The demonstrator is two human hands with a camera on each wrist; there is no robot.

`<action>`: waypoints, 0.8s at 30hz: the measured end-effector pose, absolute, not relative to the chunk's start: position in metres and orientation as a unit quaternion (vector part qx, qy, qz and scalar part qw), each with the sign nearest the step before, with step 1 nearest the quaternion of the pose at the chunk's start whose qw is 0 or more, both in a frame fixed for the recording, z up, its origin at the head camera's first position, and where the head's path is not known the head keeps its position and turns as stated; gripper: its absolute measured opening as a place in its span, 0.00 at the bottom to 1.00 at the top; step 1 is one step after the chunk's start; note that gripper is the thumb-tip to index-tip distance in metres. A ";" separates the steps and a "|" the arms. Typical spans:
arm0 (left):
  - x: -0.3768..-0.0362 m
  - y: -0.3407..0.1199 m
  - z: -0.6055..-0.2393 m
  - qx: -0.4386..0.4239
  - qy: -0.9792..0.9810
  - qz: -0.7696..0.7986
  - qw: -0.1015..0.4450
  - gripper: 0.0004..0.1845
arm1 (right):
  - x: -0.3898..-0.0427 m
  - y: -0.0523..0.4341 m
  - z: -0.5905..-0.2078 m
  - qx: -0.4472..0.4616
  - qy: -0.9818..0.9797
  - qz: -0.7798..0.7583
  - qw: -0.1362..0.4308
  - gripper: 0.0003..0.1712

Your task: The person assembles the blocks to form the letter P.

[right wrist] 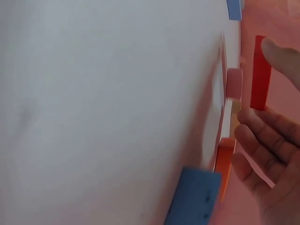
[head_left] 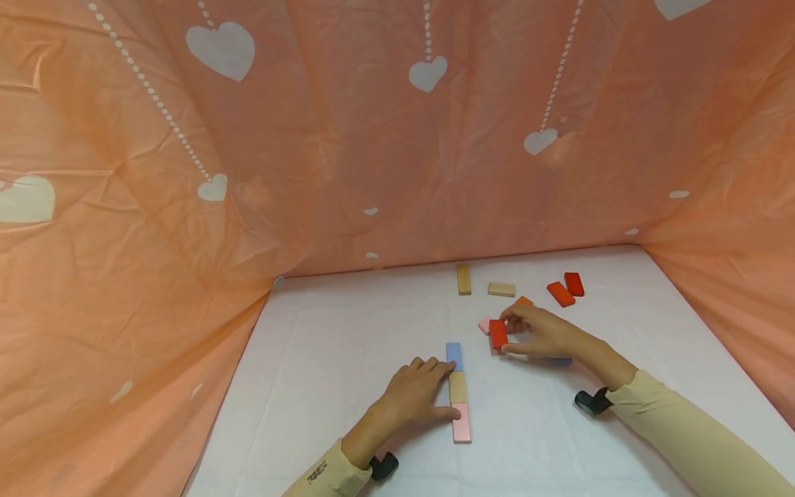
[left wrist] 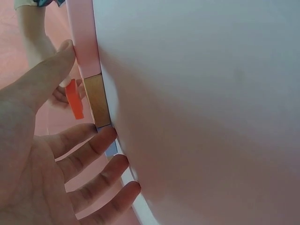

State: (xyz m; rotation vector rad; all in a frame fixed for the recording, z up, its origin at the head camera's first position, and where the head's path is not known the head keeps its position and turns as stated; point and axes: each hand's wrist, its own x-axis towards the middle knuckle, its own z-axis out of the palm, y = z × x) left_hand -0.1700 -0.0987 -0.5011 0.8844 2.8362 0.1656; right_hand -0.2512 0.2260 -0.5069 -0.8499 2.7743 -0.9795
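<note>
Pinching a red block [head_left: 498, 334] by its two short ends, your right hand [head_left: 543, 335] holds it between thumb and fingertips; your left hand [head_left: 410, 393] is spread beside a row of three blocks [head_left: 457, 391]. On the white table [head_left: 348, 324], the red block is about midway between the left and right edges, raised off the surface. The row points toward the far edge, end to end: pink block [head_left: 462, 428] nearest you, wooden block [head_left: 457, 384], then blue block [head_left: 455, 355]. The red block looks light, stiff and hard to break; its smooth faces may slip slightly, so the short ends or long sides should give good hold. Your right forearm [head_left: 695, 428] slants in from the table's right side, your left forearm [head_left: 335, 473] from its left. Your left index finger touches the blue block, your left thumb the pink.
</note>
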 end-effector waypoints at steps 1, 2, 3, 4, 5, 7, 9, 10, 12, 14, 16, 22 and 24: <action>-0.170 -0.099 -0.501 0.297 0.950 0.054 0.082 0.48 | -0.252 0.225 -0.508 -0.277 0.906 -0.320 0.034 0.33; -0.170 -0.099 -0.501 0.297 0.950 0.053 0.081 0.48 | -0.252 0.223 -0.508 -0.276 0.905 -0.322 0.029 0.33; -0.170 -0.099 -0.502 0.298 0.950 0.052 0.080 0.48 | -0.253 0.222 -0.509 -0.273 0.906 -0.321 0.026 0.33; -0.170 -0.099 -0.502 0.298 0.950 0.051 0.080 0.48 | -0.253 0.220 -0.509 -0.271 0.908 -0.320 0.022 0.34; -0.170 -0.099 -0.502 0.298 0.950 0.051 0.080 0.48 | -0.254 0.218 -0.509 -0.270 0.909 -0.319 0.018 0.34; -0.170 -0.099 -0.502 0.298 0.950 0.051 0.081 0.48 | -0.255 0.215 -0.510 -0.267 0.911 -0.315 0.009 0.35; -0.170 -0.099 -0.502 0.297 0.950 0.053 0.082 0.48 | -0.256 0.212 -0.509 -0.268 0.911 -0.314 0.000 0.36; -0.170 -0.099 -0.502 0.297 0.950 0.054 0.083 0.48 | -0.257 0.210 -0.509 -0.270 0.911 -0.313 -0.008 0.36; -0.170 -0.099 -0.502 0.296 0.950 0.056 0.084 0.48 | -0.258 0.206 -0.509 -0.273 0.909 -0.313 -0.020 0.35; -0.170 -0.099 -0.502 0.296 0.950 0.055 0.085 0.48 | -0.259 0.202 -0.507 -0.278 0.907 -0.314 -0.031 0.35; -0.170 -0.099 -0.502 0.296 0.950 0.055 0.086 0.48 | -0.259 0.198 -0.507 -0.278 0.906 -0.316 -0.036 0.35; -0.170 -0.099 -0.500 0.296 0.950 0.054 0.086 0.47 | -0.262 0.186 -0.506 -0.287 0.900 -0.324 -0.040 0.34; -0.170 -0.099 -0.500 0.296 0.950 0.053 0.085 0.48 | -0.263 0.182 -0.506 -0.290 0.900 -0.322 -0.042 0.34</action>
